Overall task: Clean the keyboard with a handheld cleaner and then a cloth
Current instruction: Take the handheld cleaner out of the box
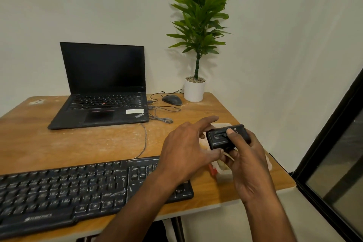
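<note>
A black dusty keyboard (pixel 74 188) lies along the near edge of the wooden table (pixel 59 143). Above the table's right side, my right hand (pixel 249 167) grips a small black handheld cleaner (pixel 220 140), thumb resting on its top. My left hand (pixel 188 149) reaches across over the keyboard's right end; its thumb touches the cleaner's near edge and its fingers are stretched out toward the cleaner's left side. A pale cloth or container (pixel 222 169) lies on the table under my hands, mostly hidden.
An open black laptop (pixel 102 92) stands at the back of the table. Beside it lie a black mouse (pixel 171 100) with loose cables (pixel 163 114) and a potted plant (pixel 194 90). A dark-framed window (pixel 334 163) is at the right.
</note>
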### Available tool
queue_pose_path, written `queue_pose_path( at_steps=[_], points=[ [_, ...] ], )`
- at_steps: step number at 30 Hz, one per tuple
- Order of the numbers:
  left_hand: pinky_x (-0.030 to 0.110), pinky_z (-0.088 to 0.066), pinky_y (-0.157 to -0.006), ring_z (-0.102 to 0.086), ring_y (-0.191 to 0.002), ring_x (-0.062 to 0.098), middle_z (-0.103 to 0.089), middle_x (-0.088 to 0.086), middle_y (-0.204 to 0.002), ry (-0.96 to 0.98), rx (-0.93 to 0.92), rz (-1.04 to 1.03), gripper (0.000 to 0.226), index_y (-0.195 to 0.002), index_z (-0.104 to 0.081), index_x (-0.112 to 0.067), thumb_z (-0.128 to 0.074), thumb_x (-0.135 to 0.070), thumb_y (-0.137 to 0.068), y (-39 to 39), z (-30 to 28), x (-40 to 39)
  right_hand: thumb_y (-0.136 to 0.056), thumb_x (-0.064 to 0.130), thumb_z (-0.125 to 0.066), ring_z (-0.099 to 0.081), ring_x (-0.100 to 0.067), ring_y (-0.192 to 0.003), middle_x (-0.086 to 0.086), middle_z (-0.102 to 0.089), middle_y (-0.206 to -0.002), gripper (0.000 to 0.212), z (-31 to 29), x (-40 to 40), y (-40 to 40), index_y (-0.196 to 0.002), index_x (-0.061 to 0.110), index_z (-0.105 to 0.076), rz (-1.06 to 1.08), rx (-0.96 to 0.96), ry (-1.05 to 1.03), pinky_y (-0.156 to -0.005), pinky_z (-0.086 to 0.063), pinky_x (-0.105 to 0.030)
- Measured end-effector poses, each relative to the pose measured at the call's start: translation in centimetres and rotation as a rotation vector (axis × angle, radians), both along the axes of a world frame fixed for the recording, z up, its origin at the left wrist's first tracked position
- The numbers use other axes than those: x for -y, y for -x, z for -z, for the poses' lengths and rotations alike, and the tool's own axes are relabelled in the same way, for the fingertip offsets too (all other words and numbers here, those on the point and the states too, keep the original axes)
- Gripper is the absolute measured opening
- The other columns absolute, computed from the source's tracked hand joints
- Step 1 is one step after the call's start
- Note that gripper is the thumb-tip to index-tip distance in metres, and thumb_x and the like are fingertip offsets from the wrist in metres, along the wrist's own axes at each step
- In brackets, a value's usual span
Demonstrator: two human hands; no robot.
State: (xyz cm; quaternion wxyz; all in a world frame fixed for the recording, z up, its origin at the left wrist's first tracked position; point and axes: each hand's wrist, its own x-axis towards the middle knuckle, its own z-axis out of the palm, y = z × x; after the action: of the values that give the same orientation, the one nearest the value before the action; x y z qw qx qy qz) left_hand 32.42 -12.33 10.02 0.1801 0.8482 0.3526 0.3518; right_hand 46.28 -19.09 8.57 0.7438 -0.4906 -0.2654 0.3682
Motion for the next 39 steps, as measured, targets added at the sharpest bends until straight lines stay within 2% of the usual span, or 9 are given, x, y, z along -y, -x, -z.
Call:
queue_pose_path(
  at_steps=[3, 7, 13, 18, 23, 26, 33, 36, 39],
  points=[
    [0.023, -0.056, -0.091, -0.066, -0.103, 0.000, -0.067, -0.026, -0.133, 0.036, 0.047, -0.018, 0.080, -0.151, -0.044, -0.055, -0.083, -0.051, -0.081, 1.4, 0.1, 0.0, -0.091, 0.018, -0.070, -0.072, -0.029, -0.102, -0.010, -0.072, -0.114, 0.048, -0.2, -0.5, 1.5, -0.135, 0.023, -0.053, -0.007, -0.041, -0.005, -0.067, -0.058, -0.035],
    [0.001, -0.047, -0.083, -0.063, -0.110, -0.008, -0.067, -0.023, -0.136, 0.144, 0.186, 0.018, 0.082, -0.148, -0.050, -0.053, -0.090, -0.038, -0.078, 3.4, 0.8, 0.3, -0.088, 0.014, -0.073, -0.072, -0.030, -0.101, -0.012, -0.072, -0.114, 0.045, -0.1, -0.8, 3.7, -0.129, 0.021, -0.056, -0.020, -0.092, -0.018, -0.072, -0.059, -0.040],
    [0.002, -0.051, -0.083, -0.064, -0.110, -0.008, -0.068, -0.018, -0.135, 0.219, 0.286, -0.006, 0.083, -0.148, -0.055, -0.046, -0.092, -0.024, -0.077, 6.7, 2.4, 0.6, -0.086, 0.009, -0.073, -0.072, -0.034, -0.101, -0.019, -0.071, -0.113, 0.043, 0.3, -1.2, 7.6, -0.127, 0.009, -0.057, -0.079, -0.167, -0.007, -0.097, -0.050, -0.057],
    [0.002, -0.049, -0.090, -0.064, -0.111, -0.009, -0.069, -0.019, -0.131, 0.188, 0.283, -0.064, 0.083, -0.150, -0.055, -0.039, -0.092, -0.023, -0.077, 10.6, 3.4, 0.7, -0.085, 0.005, -0.071, -0.073, -0.032, -0.099, -0.020, -0.073, -0.110, 0.038, 1.1, -1.3, 11.2, -0.121, 0.004, -0.061, -0.229, -0.254, -0.015, -0.077, -0.060, -0.039],
    [0.011, -0.058, -0.079, -0.071, -0.096, -0.007, -0.074, -0.016, -0.118, 0.181, 0.338, -0.124, 0.075, -0.144, -0.062, -0.035, -0.091, -0.018, -0.077, 14.6, 4.5, 1.4, -0.085, 0.001, -0.069, -0.072, -0.034, -0.102, -0.022, -0.073, -0.108, 0.029, 1.8, -1.8, 15.2, -0.114, 0.000, -0.065, -0.316, -0.270, 0.010, -0.078, -0.056, -0.037],
    [0.015, -0.060, -0.081, -0.072, -0.097, -0.006, -0.075, -0.014, -0.117, 0.172, 0.385, -0.173, 0.069, -0.141, -0.065, -0.032, -0.091, -0.017, -0.078, 16.5, 5.1, 2.0, -0.087, 0.000, -0.067, -0.072, -0.034, -0.099, -0.023, -0.073, -0.107, 0.030, 2.1, -1.9, 17.6, -0.117, -0.002, -0.065, -0.384, -0.286, -0.004, -0.076, -0.062, -0.037],
    [0.012, -0.058, -0.079, -0.072, -0.098, -0.005, -0.076, -0.016, -0.113, 0.105, 0.423, -0.319, 0.059, -0.135, -0.069, -0.028, -0.091, -0.021, -0.080, 21.2, 5.9, 2.8, -0.088, 0.004, -0.068, -0.073, -0.034, -0.097, -0.020, -0.074, -0.104, 0.025, 2.2, -2.5, 22.4, -0.113, -0.001, -0.068, -0.517, -0.205, 0.028, -0.072, -0.061, -0.035],
    [0.013, -0.058, -0.080, -0.072, -0.099, -0.006, -0.076, -0.016, -0.113, 0.075, 0.430, -0.367, 0.059, -0.135, -0.069, -0.029, -0.091, -0.021, -0.080, 23.0, 6.0, 2.9, -0.089, 0.005, -0.068, -0.075, -0.031, -0.091, -0.020, -0.075, -0.100, 0.022, 1.9, -2.9, 24.0, -0.110, -0.001, -0.069, -0.589, -0.178, 0.064, -0.063, -0.060, -0.031],
    [0.017, -0.061, -0.080, -0.072, -0.098, -0.006, -0.077, -0.015, -0.111, 0.071, 0.450, -0.396, 0.058, -0.134, -0.069, -0.030, -0.091, -0.022, -0.081, 24.8, 5.9, 3.0, -0.088, 0.007, -0.070, -0.074, -0.032, -0.091, -0.020, -0.075, -0.098, 0.022, 1.5, -3.6, 25.6, -0.108, -0.001, -0.070, -0.637, -0.114, 0.083, -0.073, -0.059, -0.038]
  ],
)
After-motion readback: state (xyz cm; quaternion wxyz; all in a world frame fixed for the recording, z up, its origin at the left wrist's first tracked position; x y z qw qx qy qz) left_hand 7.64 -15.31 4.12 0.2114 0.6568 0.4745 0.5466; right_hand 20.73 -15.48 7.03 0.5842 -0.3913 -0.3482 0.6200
